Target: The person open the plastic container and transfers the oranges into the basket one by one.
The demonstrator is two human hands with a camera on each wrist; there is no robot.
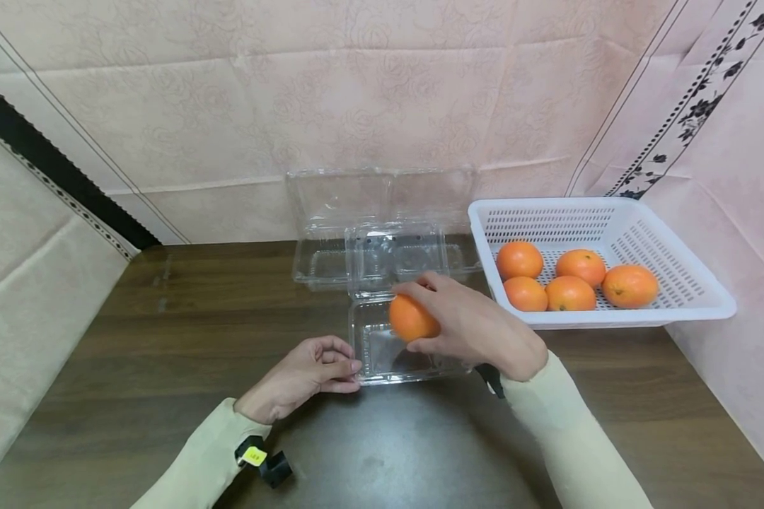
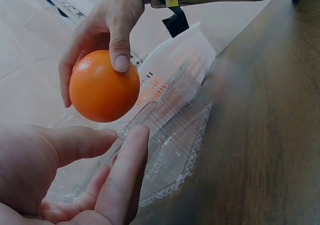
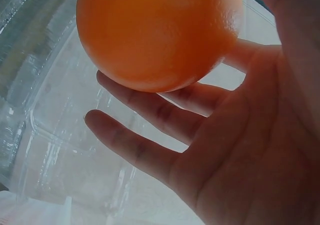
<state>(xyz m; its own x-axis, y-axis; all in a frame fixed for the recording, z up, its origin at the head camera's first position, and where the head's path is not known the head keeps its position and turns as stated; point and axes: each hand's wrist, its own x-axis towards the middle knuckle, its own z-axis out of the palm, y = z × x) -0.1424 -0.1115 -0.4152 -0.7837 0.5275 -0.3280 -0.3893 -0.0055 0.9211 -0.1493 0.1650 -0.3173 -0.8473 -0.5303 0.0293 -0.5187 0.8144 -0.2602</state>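
Observation:
My right hand (image 1: 467, 322) grips an orange (image 1: 412, 318) between thumb and fingers, above the base of a clear plastic clamshell container (image 1: 372, 376). The right wrist view shows the fingers curved under the orange (image 3: 160, 35), two of them extending past it. My left hand (image 1: 312, 375) is at the container's near left corner. In the left wrist view, the rim of the container (image 2: 175, 150) runs between its thumb and index finger, which pinch it. The container's lid (image 1: 395, 258) stands raised at the back. No other fruit shows in the base.
A white perforated basket (image 1: 694, 311) at the right holds several oranges (image 1: 630, 286). Behind the near container, another open clear container (image 1: 318, 261) has its lid leaning toward the cloth-covered wall (image 1: 382, 106). Everything stands on a dark wooden table (image 1: 229, 311).

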